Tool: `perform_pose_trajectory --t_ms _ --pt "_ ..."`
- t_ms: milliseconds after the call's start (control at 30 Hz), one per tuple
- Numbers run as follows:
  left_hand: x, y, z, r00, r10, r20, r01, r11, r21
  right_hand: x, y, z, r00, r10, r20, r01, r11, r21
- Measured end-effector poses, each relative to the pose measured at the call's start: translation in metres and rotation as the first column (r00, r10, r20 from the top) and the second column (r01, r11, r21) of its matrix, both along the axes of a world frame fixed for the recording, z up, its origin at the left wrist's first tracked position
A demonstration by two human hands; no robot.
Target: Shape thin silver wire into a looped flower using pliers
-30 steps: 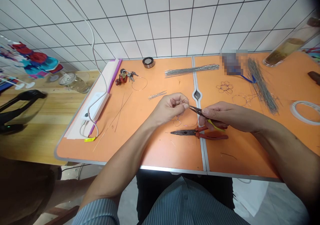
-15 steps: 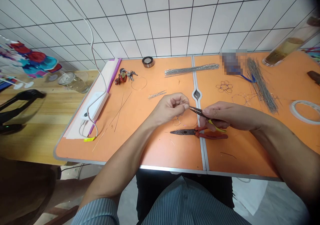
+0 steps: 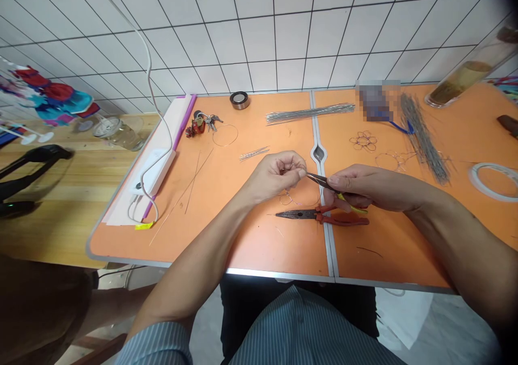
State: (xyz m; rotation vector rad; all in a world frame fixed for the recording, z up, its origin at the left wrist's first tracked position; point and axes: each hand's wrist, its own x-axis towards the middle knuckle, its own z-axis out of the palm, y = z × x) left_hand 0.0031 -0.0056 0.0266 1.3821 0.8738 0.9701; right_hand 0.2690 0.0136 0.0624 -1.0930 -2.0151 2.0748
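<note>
My left hand (image 3: 277, 177) pinches a small piece of fine wire (image 3: 292, 166) between its fingertips. My right hand (image 3: 374, 188) grips small yellow-handled pliers (image 3: 321, 181), whose dark jaws reach the left fingertips. Below the hands, a loose wire loop (image 3: 286, 197) lies on the orange table (image 3: 259, 246). Just beneath the right fingers rest red-handled needle-nose pliers (image 3: 319, 216). The held wire's shape is mostly hidden by my fingers.
Bundles of straight wire (image 3: 309, 113) and a wire flower (image 3: 363, 141) lie further back, with keys (image 3: 200, 124) and a tape roll (image 3: 239, 100). A white power strip (image 3: 152, 171) sits at the left edge. A tiled wall stands behind.
Both hands keep nearly the same pose, with the pliers still at the left fingertips. The whole view has shifted only slightly.
</note>
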Motion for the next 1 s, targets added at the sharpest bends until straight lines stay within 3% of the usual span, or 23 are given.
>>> perform_pose_trajectory --t_ms 500,833,1000 --pt "-0.0017 -0.0004 -0.0013 0.999 -0.044 -0.019 0.043 0.999 -0.016 0.0027 0.0009 -0.0009 0.998 0.021 0.057 -0.024 0.999 0.042" --pt "-0.0010 -0.0001 -0.0017 0.997 -0.047 -0.054 0.046 0.999 -0.025 0.0039 0.0020 -0.0027 0.994 0.028 0.103 -0.048 0.979 0.199" --pt "-0.0008 0.0009 -0.0010 0.999 -0.040 0.000 0.040 0.999 -0.024 0.0017 0.0008 -0.0053 0.999 0.021 0.045 -0.025 0.995 0.099"
